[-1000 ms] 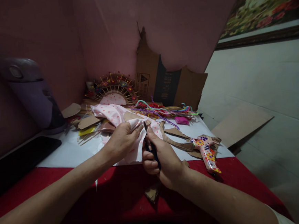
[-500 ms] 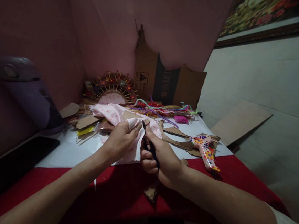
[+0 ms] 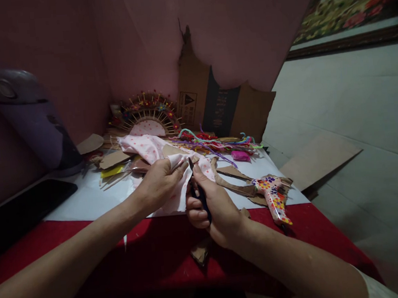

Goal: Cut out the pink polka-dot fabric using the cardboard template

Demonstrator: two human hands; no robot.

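My left hand [image 3: 158, 182] is closed on a fold of pink dotted fabric [image 3: 146, 147], which drapes over the white sheet [image 3: 86, 201] on the table. My right hand [image 3: 214, 207] is wrapped round the dark handles of scissors [image 3: 198, 194]. Their blades point up into the edge of the fabric, right beside my left fingers. Cardboard strips [image 3: 232, 185] lie just right of my right hand.
A flower-patterned glue gun [image 3: 274, 198] lies at the right on the red tablecloth [image 3: 152, 249]. Coloured cords [image 3: 215, 144], a stick fan decoration [image 3: 148, 114] and cardboard [image 3: 216, 104] crowd the back. A purple appliance [image 3: 31, 121] and a black tray [image 3: 21, 209] stand left.
Both hands have kept their grip and shifted slightly up and left in view as the camera tilted. The scissors stay at the fabric's edge.
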